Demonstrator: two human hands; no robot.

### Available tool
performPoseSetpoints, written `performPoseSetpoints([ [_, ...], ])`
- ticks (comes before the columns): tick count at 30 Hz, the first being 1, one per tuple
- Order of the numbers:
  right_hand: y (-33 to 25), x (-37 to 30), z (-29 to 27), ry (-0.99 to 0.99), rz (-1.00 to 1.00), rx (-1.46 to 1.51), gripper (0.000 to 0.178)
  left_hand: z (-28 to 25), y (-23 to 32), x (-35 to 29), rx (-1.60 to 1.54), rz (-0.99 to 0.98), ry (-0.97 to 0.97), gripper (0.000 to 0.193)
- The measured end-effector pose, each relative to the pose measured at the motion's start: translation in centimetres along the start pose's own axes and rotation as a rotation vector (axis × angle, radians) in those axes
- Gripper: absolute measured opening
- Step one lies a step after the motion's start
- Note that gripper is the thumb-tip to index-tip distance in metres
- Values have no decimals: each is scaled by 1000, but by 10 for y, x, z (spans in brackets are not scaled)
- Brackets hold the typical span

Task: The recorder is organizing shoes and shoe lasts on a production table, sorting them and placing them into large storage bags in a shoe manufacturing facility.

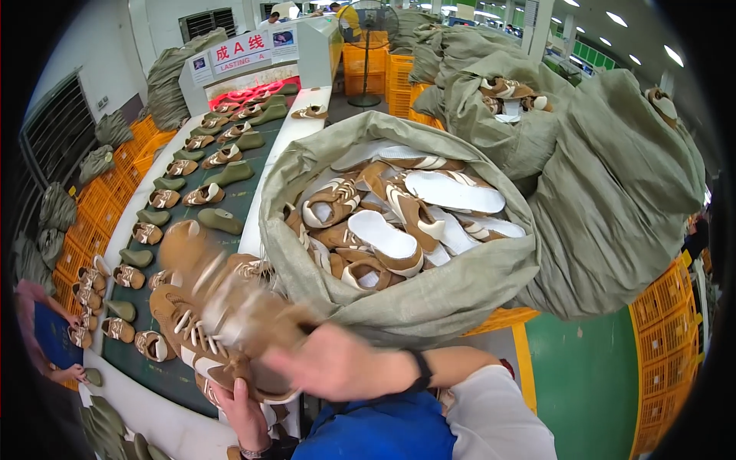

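Note:
My left hand (244, 418) grips a brown shoe upper (188, 330) with white laces by its heel end, thumb on the outside. Just above and to the right, my right hand (341, 364) has its fingers round the heel part of another brown and white shoe upper (241, 299). That one is smeared by motion and overlaps the first. Both are held over the near right edge of a dark green conveyor belt (180, 245). More brown shoe uppers (203, 194) and green shoe lasts (220, 221) stand in rows along the belt.
A wide-open grey-green sack (445, 318) full of shoe uppers with white bottoms stands ahead, right of the belt. Bulging sacks (613, 199) crowd the right. Orange crates (663, 368) line both sides. At the left edge, a co-worker's hands (75, 372) are beside the belt.

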State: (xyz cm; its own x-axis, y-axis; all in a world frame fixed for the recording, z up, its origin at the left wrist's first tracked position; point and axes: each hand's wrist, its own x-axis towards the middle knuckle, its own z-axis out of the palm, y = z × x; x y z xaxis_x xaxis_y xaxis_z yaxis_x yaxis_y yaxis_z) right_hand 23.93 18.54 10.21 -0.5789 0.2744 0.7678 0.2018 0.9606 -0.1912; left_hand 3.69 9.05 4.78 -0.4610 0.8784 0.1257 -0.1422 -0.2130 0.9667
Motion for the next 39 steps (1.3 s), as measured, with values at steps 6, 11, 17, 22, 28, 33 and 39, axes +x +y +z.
performPoseSetpoints([
  [6, -19, 2, 59, -163, -247, 175, 32, -16, -10, -5, -241, -31, -97, 55],
  [11, -40, -7, 73, -192, -467, 240, 23, -24, -2, -10, 18, -117, -56, 46],
  [17, -22, -6, 43, -190, -192, 425, 23, -24, 10, 9, 104, 111, 94, 44],
  [22, 125, -61, -66, 68, 844, 79, 26, -99, -15, 21, 114, 7, 157, 32],
  [28, 188, -198, -182, -416, 1070, -857, 17, -96, -32, 20, 87, -24, 151, 33],
  [33, 116, -229, -88, -670, 862, -812, 12, -97, -48, 18, 87, -61, 141, 34],
  [39, 125, -210, -120, -639, 1029, -582, 15, -102, -54, 12, 94, -91, 127, 35],
])
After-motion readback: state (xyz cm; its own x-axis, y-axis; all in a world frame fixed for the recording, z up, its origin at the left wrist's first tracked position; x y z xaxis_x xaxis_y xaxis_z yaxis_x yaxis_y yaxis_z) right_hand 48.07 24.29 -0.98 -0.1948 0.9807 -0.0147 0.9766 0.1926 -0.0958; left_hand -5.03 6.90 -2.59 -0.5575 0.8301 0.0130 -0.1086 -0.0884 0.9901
